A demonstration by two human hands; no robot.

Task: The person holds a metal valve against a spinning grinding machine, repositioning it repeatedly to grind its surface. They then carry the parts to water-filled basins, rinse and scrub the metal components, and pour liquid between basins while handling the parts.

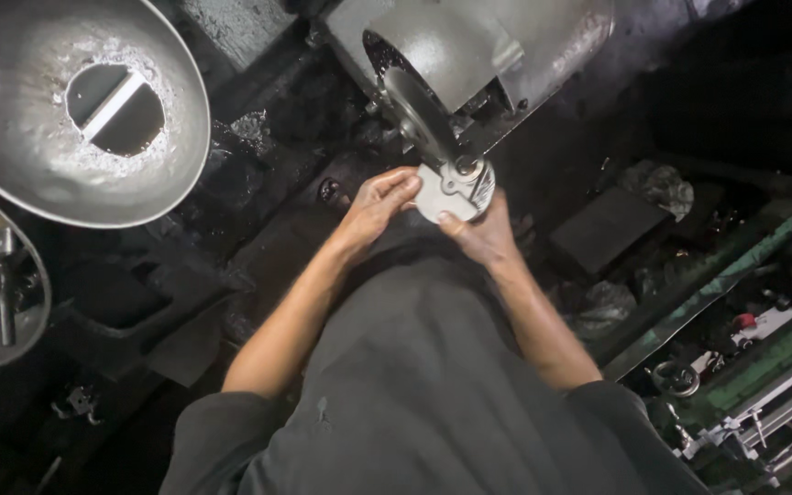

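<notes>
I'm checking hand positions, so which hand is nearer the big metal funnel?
Left. The left hand is on the small disc's left edge, the side facing the funnel. The right hand grips the disc from below, farther away.

Dim workshop, dark grimy floor (pixel 258 229) as the landmark. Upper left of it, a big grey metal bowl (pixel 11 137) with a hole in its middle. Right of it, a green metal frame (pixel 735 266) with clutter and crumpled rags (pixel 662 188). Light is weak, mostly from above.
</notes>
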